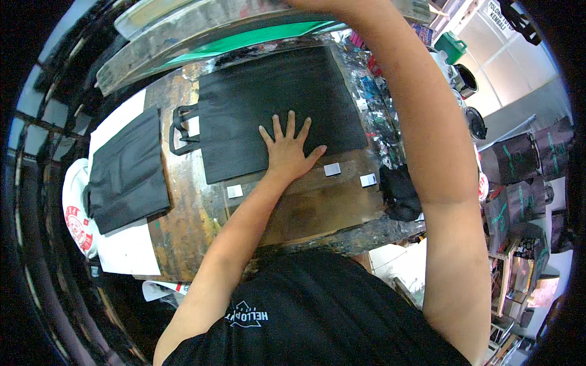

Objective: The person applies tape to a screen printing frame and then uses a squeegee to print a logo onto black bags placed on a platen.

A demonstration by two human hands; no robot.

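My left hand lies flat on a black cloth bag, fingers spread, near the bag's lower edge. The bag is laid out on the worktable, its looped handle pointing left. My right arm stretches up and across to the far edge of the view. Only a part of my right hand shows there, above a raised frame with a green strip along its lower side. Its fingers are out of sight, so whether it grips the frame cannot be seen.
A stack of folded black bags lies on white sheets at the left. Three small white pads sit along the bag's near side. A dark cloth lies under my right arm. Paint containers line the right; more black bags are beyond.
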